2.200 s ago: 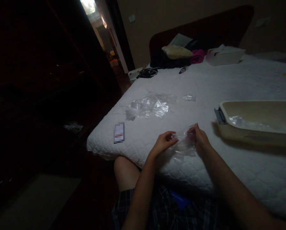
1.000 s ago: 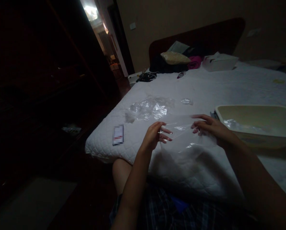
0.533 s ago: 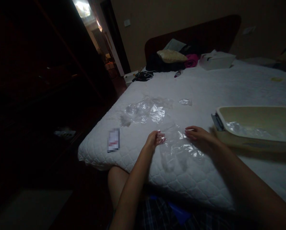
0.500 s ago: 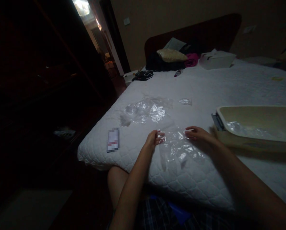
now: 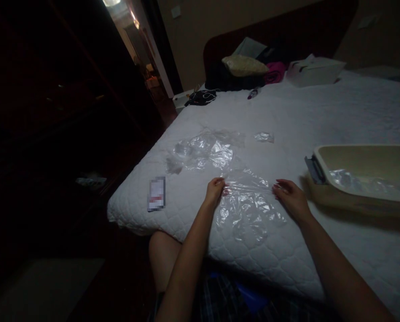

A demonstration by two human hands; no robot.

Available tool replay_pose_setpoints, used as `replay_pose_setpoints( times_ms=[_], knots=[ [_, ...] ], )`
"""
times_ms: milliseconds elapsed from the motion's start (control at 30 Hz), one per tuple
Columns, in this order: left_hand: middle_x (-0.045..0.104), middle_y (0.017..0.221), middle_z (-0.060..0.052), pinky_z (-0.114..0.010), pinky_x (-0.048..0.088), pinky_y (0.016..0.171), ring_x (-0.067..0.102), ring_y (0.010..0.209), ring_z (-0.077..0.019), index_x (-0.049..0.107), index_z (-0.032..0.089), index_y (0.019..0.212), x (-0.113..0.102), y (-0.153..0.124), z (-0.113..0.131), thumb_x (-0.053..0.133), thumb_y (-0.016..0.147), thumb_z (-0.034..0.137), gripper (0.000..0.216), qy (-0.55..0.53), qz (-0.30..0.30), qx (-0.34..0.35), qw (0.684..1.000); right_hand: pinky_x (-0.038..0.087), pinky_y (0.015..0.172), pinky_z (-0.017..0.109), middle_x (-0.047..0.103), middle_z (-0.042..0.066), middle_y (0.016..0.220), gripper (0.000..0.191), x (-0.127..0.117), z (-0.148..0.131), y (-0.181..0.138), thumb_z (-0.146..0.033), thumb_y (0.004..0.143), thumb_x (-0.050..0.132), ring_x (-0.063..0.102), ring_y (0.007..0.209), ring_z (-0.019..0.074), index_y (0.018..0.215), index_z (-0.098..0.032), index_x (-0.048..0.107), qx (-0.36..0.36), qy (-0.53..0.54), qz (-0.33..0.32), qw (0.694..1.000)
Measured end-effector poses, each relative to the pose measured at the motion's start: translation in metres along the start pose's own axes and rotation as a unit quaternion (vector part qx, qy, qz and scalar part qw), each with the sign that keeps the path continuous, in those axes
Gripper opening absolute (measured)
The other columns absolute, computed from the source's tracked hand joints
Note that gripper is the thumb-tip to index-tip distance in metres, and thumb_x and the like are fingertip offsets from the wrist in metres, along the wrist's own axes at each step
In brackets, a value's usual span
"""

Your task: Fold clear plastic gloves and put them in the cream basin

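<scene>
A clear plastic bag is stretched between my two hands, low over the near edge of the bed. My left hand pinches its left side, fingers closed on the film. At its right side my right hand grips the bag with thumb and fingers together. Tight creases run across the film from hand to hand, and its lower part lies crinkled on the quilted white mattress cover. Just beyond lies a heap of clear plastic bags, with a small folded plastic piece to its right.
To the right stands a cream plastic bin with a grey latch and clear plastic inside. A blurred-out phone-like item lies at left. Farther back are a beige pillow, a pink roll and a white box.
My right hand has moved right and closed on the bag's side, pulling the film taut. My left hand has closed tighter on its side. The view has shifted slightly.
</scene>
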State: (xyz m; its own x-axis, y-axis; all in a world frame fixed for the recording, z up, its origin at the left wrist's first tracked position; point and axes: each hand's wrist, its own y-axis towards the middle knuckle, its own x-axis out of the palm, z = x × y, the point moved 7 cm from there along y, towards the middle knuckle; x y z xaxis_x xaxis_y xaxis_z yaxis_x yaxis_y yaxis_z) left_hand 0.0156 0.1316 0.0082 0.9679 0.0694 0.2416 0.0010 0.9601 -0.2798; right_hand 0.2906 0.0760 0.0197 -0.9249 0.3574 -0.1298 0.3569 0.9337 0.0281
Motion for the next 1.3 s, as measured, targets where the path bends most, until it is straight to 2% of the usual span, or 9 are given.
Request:
replay_pose_setpoints(
  times_ms=[267, 433, 567, 700, 833, 967, 1100, 1200, 1300],
  knots=[
    [0.063, 0.081, -0.005, -0.027, 0.052, 0.052, 0.059, 0.054, -0.0112, 0.051, 0.016, 0.101, -0.013, -0.014, 0.005, 0.061, 0.071, 0.022, 0.033, 0.005, 0.008, -0.035, 0.999, 0.053, 0.062, 0.033, 0.065, 0.006, 0.085, 0.027, -0.002, -0.006, 0.004, -0.043, 0.071, 0.061, 0.061, 0.072, 0.0190, 0.082, -0.019, 0.066, -0.092, -0.141, 0.012, 0.986],
    [0.061, 0.105, -0.008, -0.033, 0.051, 0.080, 0.062, 0.091, -0.0178, 0.059, 0.019, 0.099, -0.043, -0.051, 0.012, 0.056, 0.077, 0.021, 0.022, 0.132, 0.058, 0.151, 0.978, 0.048, 0.079, 0.038, 0.064, 0.006, 0.088, 0.020, 0.005, -0.022, -0.004, -0.037, 0.078, 0.055, 0.060, 0.082, 0.0208, 0.083, -0.021, 0.066, -0.182, -0.220, -0.003, 0.958],
    [0.060, 0.116, -0.006, -0.041, 0.039, 0.100, 0.051, 0.113, -0.0208, 0.066, 0.024, 0.090, -0.041, -0.084, 0.010, 0.055, 0.078, 0.013, 0.020, 0.282, -0.028, 0.293, 0.913, 0.050, 0.070, 0.036, 0.060, 0.010, 0.098, 0.020, 0.004, -0.028, -0.009, -0.035, 0.078, 0.054, 0.058, 0.089, 0.0225, 0.083, -0.019, 0.066, -0.221, -0.227, 0.036, 0.948],
    [0.065, 0.108, -0.004, -0.044, 0.036, 0.101, 0.052, 0.114, -0.0200, 0.067, 0.025, 0.090, -0.032, -0.098, 0.002, 0.050, 0.077, 0.005, 0.030, 0.352, -0.114, 0.344, 0.863, 0.050, 0.068, 0.038, 0.057, 0.013, 0.103, 0.022, -0.004, -0.035, -0.013, -0.034, 0.077, 0.056, 0.056, 0.091, 0.0256, 0.085, -0.017, 0.066, -0.243, -0.224, 0.094, 0.939],
    [0.067, 0.105, -0.004, -0.044, 0.035, 0.101, 0.054, 0.113, -0.0194, 0.066, 0.025, 0.094, -0.029, -0.101, 0.004, 0.049, 0.075, 0.002, 0.035, 0.365, -0.128, 0.363, 0.848, 0.048, 0.078, 0.042, 0.059, 0.012, 0.100, 0.022, 0.002, -0.059, -0.031, -0.032, 0.079, 0.054, 0.056, 0.091, 0.0253, 0.093, -0.018, 0.065, -0.271, -0.252, 0.099, 0.924],
    [0.068, 0.103, -0.004, -0.043, 0.036, 0.101, 0.055, 0.111, -0.0195, 0.067, 0.025, 0.093, -0.029, -0.100, 0.006, 0.049, 0.075, 0.002, 0.035, 0.351, -0.121, 0.357, 0.857, 0.047, 0.077, 0.039, 0.063, 0.010, 0.093, 0.025, 0.043, -0.086, -0.070, -0.031, 0.084, 0.049, 0.059, 0.080, 0.0214, 0.102, -0.020, 0.062, -0.290, -0.281, -0.043, 0.914],
    [0.068, 0.101, -0.003, -0.043, 0.036, 0.101, 0.055, 0.109, -0.0203, 0.067, 0.026, 0.093, -0.029, -0.099, 0.005, 0.052, 0.077, 0.006, 0.030, 0.335, -0.120, 0.335, 0.872, 0.047, 0.076, 0.038, 0.065, 0.009, 0.094, 0.022, 0.106, -0.097, -0.130, -0.033, 0.084, 0.052, 0.059, 0.086, 0.0223, 0.099, -0.021, 0.062, -0.398, -0.317, -0.282, 0.813],
    [0.068, 0.100, -0.005, -0.043, 0.036, 0.101, 0.056, 0.108, -0.0205, 0.067, 0.026, 0.093, -0.029, -0.100, 0.006, 0.054, 0.078, 0.010, 0.025, 0.325, -0.122, 0.336, 0.876, 0.045, 0.071, 0.038, 0.064, 0.011, 0.092, 0.026, 0.133, -0.090, -0.157, -0.035, 0.081, 0.057, 0.058, 0.083, 0.0241, 0.098, -0.016, 0.061, -0.451, -0.388, -0.326, 0.735],
    [0.068, 0.100, -0.005, -0.043, 0.035, 0.101, 0.055, 0.107, -0.0209, 0.067, 0.025, 0.092, -0.030, -0.099, 0.006, 0.055, 0.078, 0.012, 0.023, 0.319, -0.123, 0.321, 0.883, 0.043, 0.069, 0.036, 0.063, 0.011, 0.086, 0.018, 0.145, -0.082, -0.162, -0.030, 0.079, 0.058, 0.057, 0.079, 0.0231, 0.090, -0.015, 0.060, -0.459, -0.440, -0.305, 0.709]
  ],
)
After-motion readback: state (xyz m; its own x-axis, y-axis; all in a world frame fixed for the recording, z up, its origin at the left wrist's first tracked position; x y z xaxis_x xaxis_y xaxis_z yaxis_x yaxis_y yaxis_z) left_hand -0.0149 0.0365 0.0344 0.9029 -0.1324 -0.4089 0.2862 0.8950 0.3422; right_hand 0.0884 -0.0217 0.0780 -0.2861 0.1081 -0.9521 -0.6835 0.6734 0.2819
